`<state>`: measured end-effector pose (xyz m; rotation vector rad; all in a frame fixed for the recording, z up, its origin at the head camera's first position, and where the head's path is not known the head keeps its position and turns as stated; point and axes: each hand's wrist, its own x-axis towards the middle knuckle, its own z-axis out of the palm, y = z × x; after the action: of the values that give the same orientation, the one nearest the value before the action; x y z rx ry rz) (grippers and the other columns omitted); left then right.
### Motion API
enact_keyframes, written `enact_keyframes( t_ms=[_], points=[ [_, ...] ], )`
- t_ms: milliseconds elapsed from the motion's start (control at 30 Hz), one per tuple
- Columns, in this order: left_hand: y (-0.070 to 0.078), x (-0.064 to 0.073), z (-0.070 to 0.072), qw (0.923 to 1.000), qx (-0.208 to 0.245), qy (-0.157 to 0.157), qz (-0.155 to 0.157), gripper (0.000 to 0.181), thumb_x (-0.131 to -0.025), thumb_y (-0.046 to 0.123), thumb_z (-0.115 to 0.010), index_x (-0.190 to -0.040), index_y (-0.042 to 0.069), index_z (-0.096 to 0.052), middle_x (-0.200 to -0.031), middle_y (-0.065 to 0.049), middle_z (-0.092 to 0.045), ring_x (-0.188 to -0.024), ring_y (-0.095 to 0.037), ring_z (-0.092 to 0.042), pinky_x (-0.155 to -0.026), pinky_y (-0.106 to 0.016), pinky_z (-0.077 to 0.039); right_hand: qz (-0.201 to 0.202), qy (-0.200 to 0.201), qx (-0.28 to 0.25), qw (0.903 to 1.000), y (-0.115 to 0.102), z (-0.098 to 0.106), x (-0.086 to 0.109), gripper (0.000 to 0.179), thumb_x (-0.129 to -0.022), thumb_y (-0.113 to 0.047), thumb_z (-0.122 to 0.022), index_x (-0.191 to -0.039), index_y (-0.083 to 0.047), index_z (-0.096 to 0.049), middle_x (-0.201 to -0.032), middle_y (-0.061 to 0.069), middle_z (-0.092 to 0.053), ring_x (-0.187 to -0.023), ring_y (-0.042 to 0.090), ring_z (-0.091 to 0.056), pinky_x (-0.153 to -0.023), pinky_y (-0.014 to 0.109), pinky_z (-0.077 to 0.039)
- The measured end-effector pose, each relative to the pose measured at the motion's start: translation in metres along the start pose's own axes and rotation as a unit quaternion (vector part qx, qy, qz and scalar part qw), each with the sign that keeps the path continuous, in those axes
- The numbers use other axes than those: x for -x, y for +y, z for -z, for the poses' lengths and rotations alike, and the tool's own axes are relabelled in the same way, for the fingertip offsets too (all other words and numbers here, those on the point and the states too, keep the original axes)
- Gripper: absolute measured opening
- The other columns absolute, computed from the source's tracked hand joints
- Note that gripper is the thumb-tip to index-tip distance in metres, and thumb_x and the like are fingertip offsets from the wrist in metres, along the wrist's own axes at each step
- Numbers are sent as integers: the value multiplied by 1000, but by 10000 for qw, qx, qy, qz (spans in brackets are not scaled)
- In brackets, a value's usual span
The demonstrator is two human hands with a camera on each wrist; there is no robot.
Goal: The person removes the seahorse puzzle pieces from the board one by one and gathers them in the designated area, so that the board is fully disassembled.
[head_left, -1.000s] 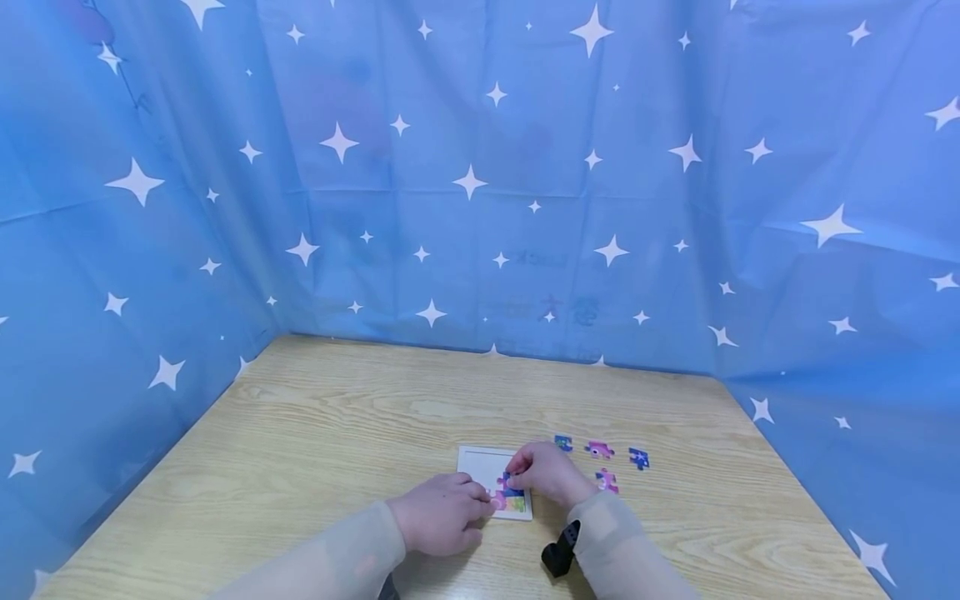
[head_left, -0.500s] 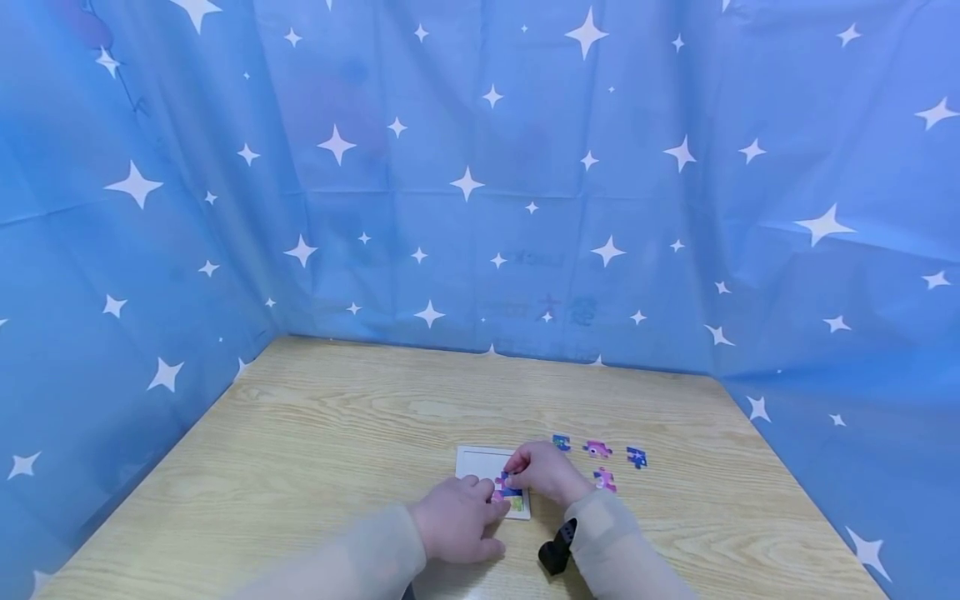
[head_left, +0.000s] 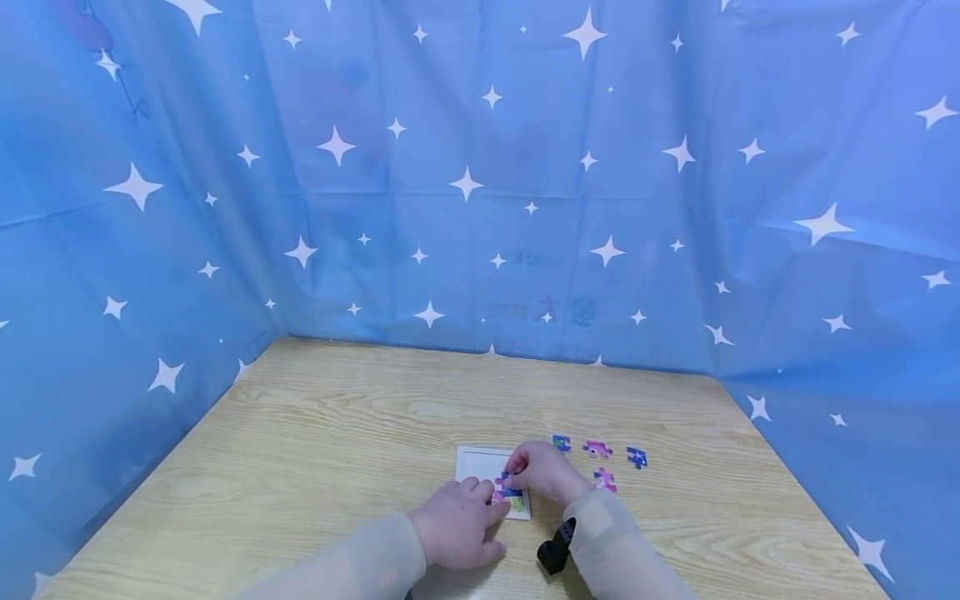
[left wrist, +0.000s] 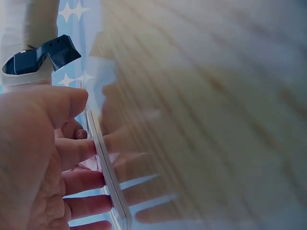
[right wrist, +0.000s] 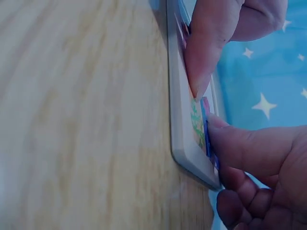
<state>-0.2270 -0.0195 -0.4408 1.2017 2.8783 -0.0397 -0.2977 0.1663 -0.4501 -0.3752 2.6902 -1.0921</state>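
Observation:
A white puzzle tray (head_left: 477, 457) lies on the table with a few jigsaw pieces in its near right part, among them a yellow-green piece (head_left: 517, 503). My right hand (head_left: 551, 472) pinches a blue and pink jigsaw piece (head_left: 513, 490) at the tray's right side. In the right wrist view, the thumb presses along that blue-edged piece (right wrist: 206, 132), its far side hidden. My left hand (head_left: 459, 523) reaches over the tray's near left edge. Its extended fingers (left wrist: 84, 182) rest on the tray and pieces, and one fingertip touches the inlaid picture.
Loose jigsaw pieces lie right of the tray: a blue one (head_left: 561, 443), a pink one (head_left: 597, 450), a dark blue one (head_left: 637, 457) and a pink-purple one (head_left: 604, 480). A blue star-patterned curtain (head_left: 480, 208) hangs behind the wooden table (head_left: 337, 417).
My left hand has shifted right and farther over the tray, its fingers now on the pieces. The right hand stays at the same spot with its piece.

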Motion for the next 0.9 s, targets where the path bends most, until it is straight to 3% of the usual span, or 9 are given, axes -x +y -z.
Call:
enact_keyframes(
  t_ms=[900],
  points=[
    [1, 0, 0, 10000, -23, -32, 39, 57, -90, 57, -51, -138, 26, -54, -98, 7, -47, -84, -8, -41, -72, -25, -42, -58, 187, -256, 9995, 4, -2, 4, 11, -81, -8, -76, -88, -11, -68, -82, -1, -59, -78, 16, -53, -72, 33, -43]
  ],
)
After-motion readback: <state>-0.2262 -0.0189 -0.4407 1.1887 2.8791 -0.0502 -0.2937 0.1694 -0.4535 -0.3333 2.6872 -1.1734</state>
